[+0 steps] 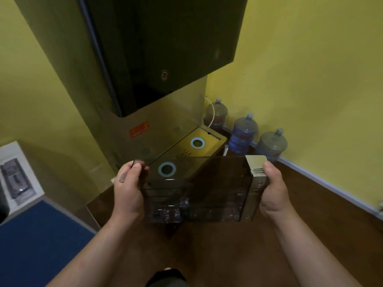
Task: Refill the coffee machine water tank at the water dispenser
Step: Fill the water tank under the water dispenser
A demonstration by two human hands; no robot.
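I hold a dark smoked-plastic water tank (207,189) level in front of me, with a silver end piece on its right. My left hand (127,187) grips its left end and my right hand (273,189) grips the silver end. Droplets and a little water show at the tank's bottom. Just beyond it stands the tall water dispenser (157,65), with a dark upper front panel and a gold body. Its drip tray (207,139) carries two blue rings; the nearer ring shows through the tank.
Three blue water jugs (243,135) stand on the floor right of the dispenser against the yellow wall. A white cabinet (14,162) and blue mat (39,235) lie at the left. Brown floor is underfoot.
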